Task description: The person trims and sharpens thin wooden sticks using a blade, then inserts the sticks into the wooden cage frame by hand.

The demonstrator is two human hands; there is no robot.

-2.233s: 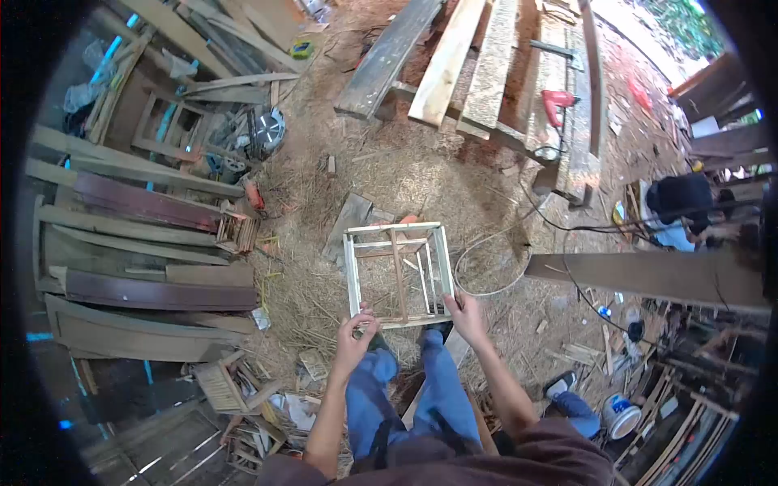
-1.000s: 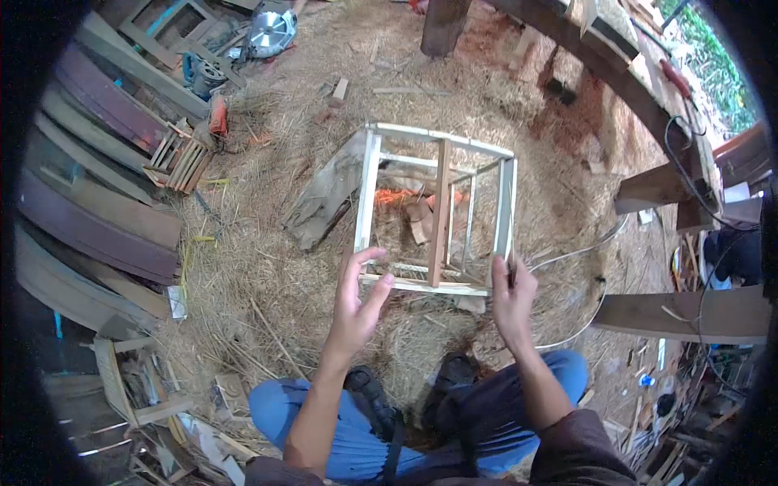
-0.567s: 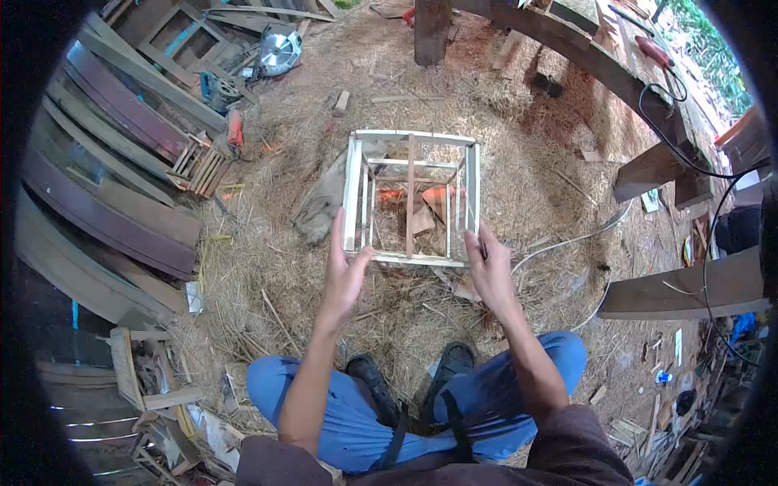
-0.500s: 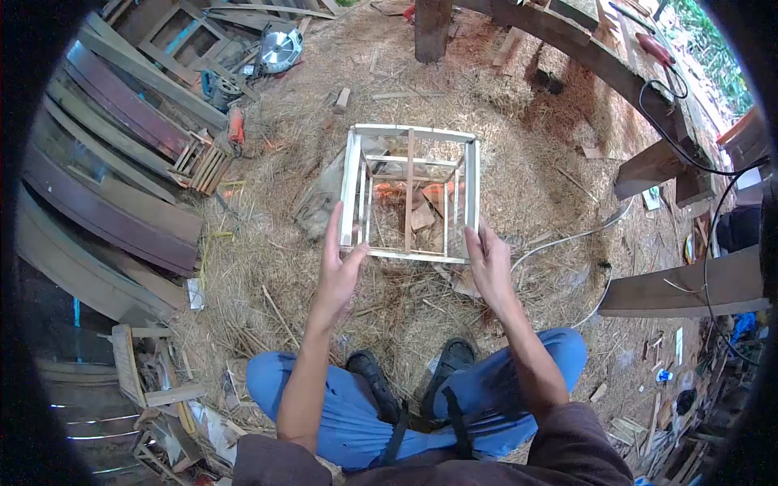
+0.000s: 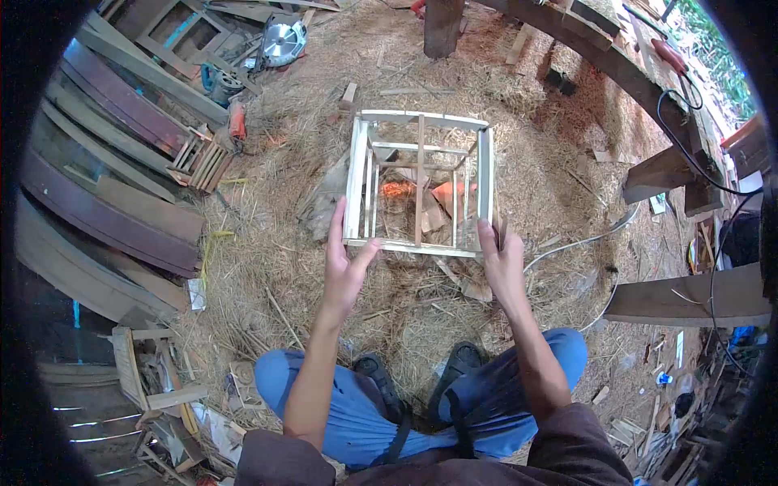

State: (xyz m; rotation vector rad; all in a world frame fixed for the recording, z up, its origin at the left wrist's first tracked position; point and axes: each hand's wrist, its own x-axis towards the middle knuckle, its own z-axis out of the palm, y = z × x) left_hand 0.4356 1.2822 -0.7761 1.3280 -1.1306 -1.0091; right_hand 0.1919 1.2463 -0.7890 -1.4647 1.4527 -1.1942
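A pale wooden frame (image 5: 420, 178), boxlike and open, with a thin slat down its middle, is held between my two hands in front of my knees. My left hand (image 5: 347, 267) grips its near left corner, thumb over the near rail and fingers along the left side. At the near right corner my right hand (image 5: 502, 263) has its thumb on the inner side and fingers round the outside. Through the openings, wood scraps and an orange glow on the ground show.
Curved boards (image 5: 105, 215) are stacked at the left. A circular saw (image 5: 281, 44) and an orange power tool (image 5: 237, 121) lie at the upper left. Heavy timber beams (image 5: 689, 301) and a black cable (image 5: 713, 259) are at the right. Straw and shavings cover the ground.
Both hands and the wooden frame have shifted slightly to the right and away from me, and the frame is tilted a little differently. The grip stays the same.
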